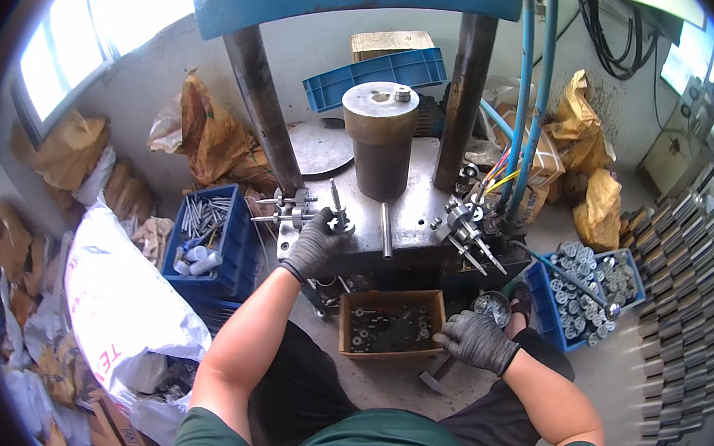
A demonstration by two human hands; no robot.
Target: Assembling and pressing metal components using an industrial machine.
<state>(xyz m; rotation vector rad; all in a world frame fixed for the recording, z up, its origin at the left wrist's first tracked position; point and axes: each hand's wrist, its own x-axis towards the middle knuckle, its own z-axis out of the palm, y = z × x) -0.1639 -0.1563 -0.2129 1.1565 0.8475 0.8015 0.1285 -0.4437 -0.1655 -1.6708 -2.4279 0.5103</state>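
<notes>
My left hand [312,248], in a dark grey glove, is closed on a metal shaft with a round flanged part [339,218], held upright at the left front of the press bed [415,220]. Beside it lie several similar shafts with round parts [294,211]. A loose steel rod [386,231] rests at the bed's front edge, below a thick steel cylinder [381,161]. My right hand [480,342], also gloved, hovers by the right rim of a cardboard box [389,356] of small dark parts and rings. Its fingers are curled together; whatever they may hold is hidden.
More shafts [468,228] sit at the bed's right. Blue bins of metal parts stand left [239,255] and right [549,312]. A hammer [435,378] and a metal bowl [492,307] are on the floor. A white sack [126,288] leans at left; stacked metal tubes [689,311] fill the right.
</notes>
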